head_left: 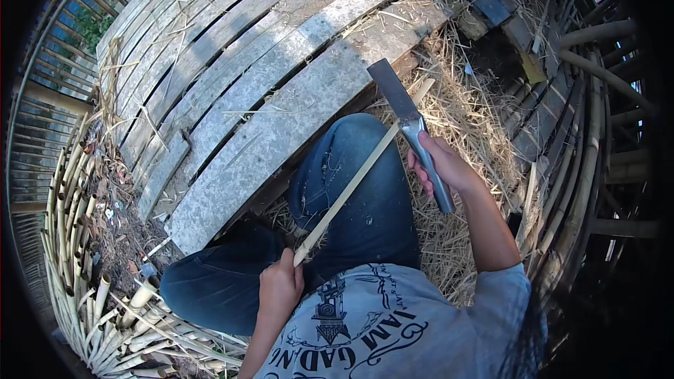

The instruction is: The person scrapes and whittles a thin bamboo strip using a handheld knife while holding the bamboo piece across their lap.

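My right hand (441, 164) is wrapped round the metal handle of a wide-bladed knife (394, 91), whose dark blade points up and to the left. A thin bamboo strip (351, 193) runs diagonally over my raised knee, its far part passing by the base of the blade. My left hand (281, 284) is closed round the strip's lower end, near my lap. Whether blade and strip touch, I cannot tell.
A slatted wooden platform (267, 126) spans the upper left. Straw and shavings (456, 105) cover the ground at the right. Cut bamboo poles (77, 224) are stacked at the left, more poles (583, 168) at the right. A bamboo fence (53, 98) stands behind.
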The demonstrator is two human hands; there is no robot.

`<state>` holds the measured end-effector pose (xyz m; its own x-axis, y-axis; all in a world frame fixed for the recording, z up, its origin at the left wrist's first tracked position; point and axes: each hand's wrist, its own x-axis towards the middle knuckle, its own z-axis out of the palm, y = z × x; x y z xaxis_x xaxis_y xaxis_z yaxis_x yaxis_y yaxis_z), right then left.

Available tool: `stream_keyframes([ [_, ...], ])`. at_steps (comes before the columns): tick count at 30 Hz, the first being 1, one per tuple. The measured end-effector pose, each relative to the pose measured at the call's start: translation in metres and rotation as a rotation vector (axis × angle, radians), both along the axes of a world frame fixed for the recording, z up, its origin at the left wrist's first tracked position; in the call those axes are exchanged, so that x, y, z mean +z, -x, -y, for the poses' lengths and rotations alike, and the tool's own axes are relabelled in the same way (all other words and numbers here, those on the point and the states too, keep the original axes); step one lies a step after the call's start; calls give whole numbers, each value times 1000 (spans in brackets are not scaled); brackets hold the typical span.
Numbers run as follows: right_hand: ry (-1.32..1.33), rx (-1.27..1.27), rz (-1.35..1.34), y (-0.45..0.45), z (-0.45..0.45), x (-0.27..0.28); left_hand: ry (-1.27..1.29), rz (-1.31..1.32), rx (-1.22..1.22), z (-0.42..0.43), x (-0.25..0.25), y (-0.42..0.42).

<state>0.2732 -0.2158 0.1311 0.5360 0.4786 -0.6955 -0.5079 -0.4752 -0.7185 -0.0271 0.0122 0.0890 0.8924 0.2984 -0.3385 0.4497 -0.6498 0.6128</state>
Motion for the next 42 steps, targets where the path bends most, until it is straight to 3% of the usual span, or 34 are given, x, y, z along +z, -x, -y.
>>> stream_keyframes([
  [2, 0, 48, 53, -7, 3, 3, 5, -12, -5, 0, -1, 1],
  [4, 22, -140, 174, -11, 5, 4, 2, -14, -2, 0, -3, 2],
  [8, 27, -97, 363, 1, 11, -15, 3, -23, 7, 2, -8, 3],
  [12, 0, -141, 229, 29, 2, -15, -2, 3, 4, 2, -11, 3],
  [18, 34, 57, 280, 58, -7, -19, 11, -24, -2, 0, -13, 2],
  [20, 45, 51, 425, 48, -3, -19, -9, -1, 6, 2, -13, 4],
  [22, 112, -132, 368, 34, -3, -10, -5, -8, 26, 3, -11, 4],
  [25, 208, -112, 470, 24, 4, -10, 15, -2, 50, 3, -13, 2],
  [30, 127, 48, 433, 64, -2, -26, 36, -20, 37, 1, -17, -2],
  [34, 179, 272, 697, 93, -12, -17, 85, -23, 63, 2, -18, -3],
  [38, 162, 39, 711, 57, 4, -27, 126, -26, 69, 1, -21, 2],
  [39, 169, -55, 604, 45, 4, -18, 128, -30, 74, 1, -22, 2],
  [42, 175, -81, 667, 36, 9, -20, 124, -29, 93, 2, -22, 0],
])
